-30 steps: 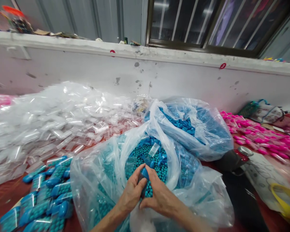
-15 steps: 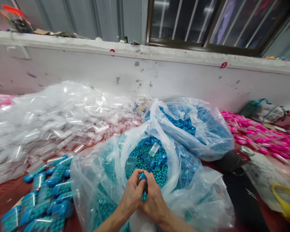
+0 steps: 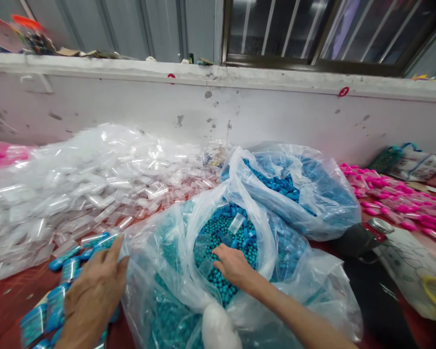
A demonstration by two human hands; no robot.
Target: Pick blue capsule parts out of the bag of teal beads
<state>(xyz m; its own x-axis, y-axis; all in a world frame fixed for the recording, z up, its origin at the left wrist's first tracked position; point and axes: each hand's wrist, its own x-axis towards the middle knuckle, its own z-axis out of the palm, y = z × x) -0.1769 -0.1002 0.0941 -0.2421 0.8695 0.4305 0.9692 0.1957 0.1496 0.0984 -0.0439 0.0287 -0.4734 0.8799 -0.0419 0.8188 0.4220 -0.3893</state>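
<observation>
Left hand (image 3: 96, 286), fingers extended, palm hidden, grip unclear, over bead-filled blue-capped containers (image 3: 33, 324); right hand (image 3: 233, 265), fingers curled, grip likewise unclear, at turquoise beads (image 3: 221, 224) inside an open plastic bag (image 3: 267, 242); beyond, clear plastic containers (image 3: 83, 196).

Seemingly "3" on red sticker (image 3: 344, 91)

Turquoise beads (image 3: 218, 228) and blue-and-turquoise containers (image 3: 34, 322) vie with hot-pink pieces (image 3: 403, 198), deep-blue caps (image 3: 284, 186), colourless plastic tubes (image 3: 105, 194) and a brick-red tabletop (image 3: 12, 300); a pale wall (image 3: 138, 106) shows grey blotches, a red sticker (image 3: 344, 92) a white "3"
</observation>
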